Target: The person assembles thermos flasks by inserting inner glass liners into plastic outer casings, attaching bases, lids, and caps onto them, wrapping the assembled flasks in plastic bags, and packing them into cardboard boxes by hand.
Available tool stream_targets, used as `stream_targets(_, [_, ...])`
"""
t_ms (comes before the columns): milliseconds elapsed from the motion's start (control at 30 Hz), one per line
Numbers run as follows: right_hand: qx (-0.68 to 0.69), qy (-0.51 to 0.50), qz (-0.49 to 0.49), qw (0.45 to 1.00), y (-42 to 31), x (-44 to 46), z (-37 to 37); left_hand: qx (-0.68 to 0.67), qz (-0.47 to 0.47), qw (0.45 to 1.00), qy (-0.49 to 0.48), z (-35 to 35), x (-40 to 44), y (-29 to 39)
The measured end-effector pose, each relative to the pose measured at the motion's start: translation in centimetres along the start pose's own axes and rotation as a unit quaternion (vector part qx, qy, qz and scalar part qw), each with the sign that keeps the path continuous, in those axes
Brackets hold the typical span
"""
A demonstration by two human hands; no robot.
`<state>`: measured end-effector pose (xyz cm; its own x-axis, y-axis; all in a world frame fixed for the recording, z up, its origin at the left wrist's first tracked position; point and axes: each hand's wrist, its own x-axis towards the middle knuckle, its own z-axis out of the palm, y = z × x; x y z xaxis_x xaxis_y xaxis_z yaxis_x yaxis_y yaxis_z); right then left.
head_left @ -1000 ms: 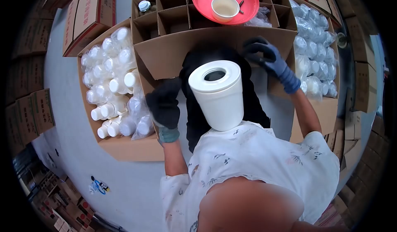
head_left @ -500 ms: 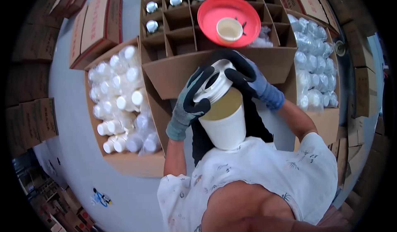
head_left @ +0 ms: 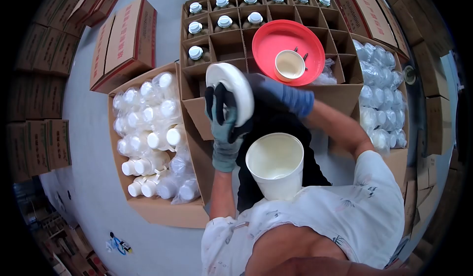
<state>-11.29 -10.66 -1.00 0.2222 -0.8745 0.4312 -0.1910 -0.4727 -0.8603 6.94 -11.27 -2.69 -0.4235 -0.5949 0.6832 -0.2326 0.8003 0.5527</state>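
My left hand (head_left: 224,111), in a grey-green glove with dark fingers, grips a white round lid (head_left: 240,91) tilted up on its edge. Behind the lid, my right hand (head_left: 262,94) in a dark and blue glove is blurred; its fingers are hidden, so I cannot tell whether they touch the lid. A white bucket (head_left: 275,185), uncovered at the top, stands upright between my legs, below both hands. Its inside wall and bottom show nothing I can make out as contents.
Ahead, a divided carton (head_left: 227,46) holds several bottles (head_left: 224,22) with white caps. On it lie a red basin (head_left: 263,44) and a cream cup (head_left: 289,65). Cartons of wrapped white bottles (head_left: 148,113) and [plastic-wrapped bottles (head_left: 382,94) flank me. A closed carton (head_left: 123,44) stands at left.
The lid has come off the bucket's mouth and moved up and left in my left hand, turned on edge. My right hand has shifted left behind it. The view has tilted slightly.
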Motion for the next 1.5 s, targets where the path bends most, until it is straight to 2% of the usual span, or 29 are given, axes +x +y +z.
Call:
stream_targets(33, [0.034, -0.029, 0.038, 0.998, 1.0, 0.9, -0.6, 0.123, 0.032, 0.99, -0.063, -0.5, 0.1, 0.0])
stream_targets(100, [0.095, -0.081, 0.118, 0.985, 1.8, 3.2, -1.8, 0.184, 0.004, 0.977, -0.105, -0.4, -0.8, -0.8])
stream_targets(167, [-0.087, -0.11, 0.341, 0.93, 1.4, 6.9, -2.7, 0.159, -0.103, 0.978, -0.084, -0.1, -2.5, -1.3])
stream_targets(200, [-0.25, -0.091, 0.217, 0.939, 4.4, 7.1, -2.2, 0.082, -0.162, 0.982, -0.054, 0.1, -3.4, -1.2])
stream_targets(233, [-0.387, -0.099, 0.199, 0.895, 4.5, 7.9, -2.0, 0.004, -0.221, 0.975, -0.024, 0.2, -4.0, -1.0])
stream_targets(300, [-0.527, -0.219, 0.214, 0.793, 6.9, 10.0, -1.5, -0.041, -0.27, 0.962, -0.016, -0.1, -4.9, -0.9])
stream_targets(333, [-0.612, -0.27, 0.217, 0.711, 7.8, 10.8, -0.8, -0.06, -0.286, 0.956, -0.012, -0.2, -5.3, -1.0])
stream_targets(367, [-0.631, -0.302, 0.193, 0.688, 7.4, 12.3, -0.4, -0.078, -0.302, 0.95, -0.006, -0.3, -5.5, -1.3])
stream_targets(433, [-0.561, -0.187, 0.083, 0.802, 7.8, 15.1, 0.5, -0.106, -0.338, 0.935, 0.003, -0.5, -5.5, -1.8])
stream_targets(500, [-0.551, -0.195, 0.053, 0.809, 11.8, 18.6, 2.3, -0.183, -0.404, 0.896, 0.015, -1.0, -4.7, -1.7])
stream_targets(600, [-0.515, -0.201, 0.072, 0.83, 18.2, 20.2, 3.7, -0.195, -0.372, 0.907, 0.034, -1.3, -3.8, -2.6])
stream_targets(667, [-0.507, -0.243, 0.08, 0.823, 19.4, 21.1, 4.0, -0.229, -0.359, 0.902, 0.066, -1.9, -3.0, -3.4])
stream_targets(700, [-0.515, -0.227, 0.062, 0.824, 18.0, 21.4, 3.9, -0.247, -0.354, 0.898, 0.085, -2.1, -2.7, -3.7])
stream_targets(767, [-0.532, -0.199, 0.031, 0.822, 12.6, 20.9, 2.5, -0.384, -0.378, 0.827, 0.16, -2.1, -2.3, -6.3])
stream_targets(833, [-0.542, -0.145, -0.059, 0.825, 6.4, 19.8, 0.6, -0.493, -0.422, 0.726, 0.229, -2.7, -1.1, -8.1])
stream_targets(900, [-0.511, -0.095, -0.143, 0.842, 0.0, 17.2, -1.4, -0.564, -0.453, 0.659, 0.208, -3.2, 0.7, -8.8])
stream_targets(967, [-0.447, -0.075, -0.194, 0.87, -3.3, 13.9, -2.5, -0.715, -0.421, 0.546, 0.116, -3.8, 1.9, -9.9])
stream_targets(1033, [-0.443, -0.081, -0.2, 0.87, -7.1, 9.1, -2.1, -0.789, -0.387, 0.477, 0.022, -3.3, 3.3, -6.6])
stream_targets(1067, [-0.442, -0.046, -0.207, 0.872, -7.7, 6.6, -1.6, -0.733, -0.404, 0.546, 0.041, -2.8, 3.0, -5.3])
stream_targets(1100, [-0.44, -0.013, -0.215, 0.872, -8.0, 4.2, -1.0, -0.729, -0.403, 0.552, 0.04, -2.7, 2.1, -4.5])
stream_targets(1167, [-0.417, 0.024, -0.205, 0.885, -7.9, -0.5, -0.1, -0.644, -0.418, 0.627, 0.133, -1.0, -1.2, -7.2])
stream_targets(1233, [-0.346, -0.055, -0.175, 0.92, -8.8, -4.8, -1.3, -0.602, -0.366, 0.689, 0.168, -1.7, -1.8, -7.6])
stream_targets(1267, [-0.228, -0.074, -0.094, 0.966, -8.9, -6.8, -2.0, -0.548, -0.331, 0.763, 0.084, -3.0, -0.3, -5.8])
stream_targets(1300, [-0.072, -0.019, 0.0, 0.997, -8.8, -9.2, -2.0, -0.487, -0.292, 0.823, -0.003, -4.4, 1.6, -3.3])
stream_targets(1333, [-0.035, 0.042, 0.051, 0.997, -8.5, -11.3, -2.0, -0.4, -0.291, 0.867, -0.058, -5.1, 1.9, -1.9])
stream_targets(1367, [0.001, 0.105, 0.101, 0.989, -8.3, -13.4, -2.0, -0.345, -0.275, 0.892, -0.099, -5.4, 3.0, 0.9])
stream_targets(1433, [-0.069, 0.099, 0.131, 0.984, -8.9, -17.1, -2.0, -0.385, -0.231, 0.881, -0.148, -4.5, 1.6, 1.9])
stream_targets(1467, [-0.104, 0.097, 0.144, 0.979, -9.0, -19.0, -1.7, -0.385, -0.275, 0.866, -0.16, -4.8, 0.7, 3.4])
stream_targets(1500, [0.028, 0.136, 0.157, 0.978, -7.8, -22.1, 0.0, -0.34, -0.298, 0.876, -0.167, -5.4, -1.1, 4.4])
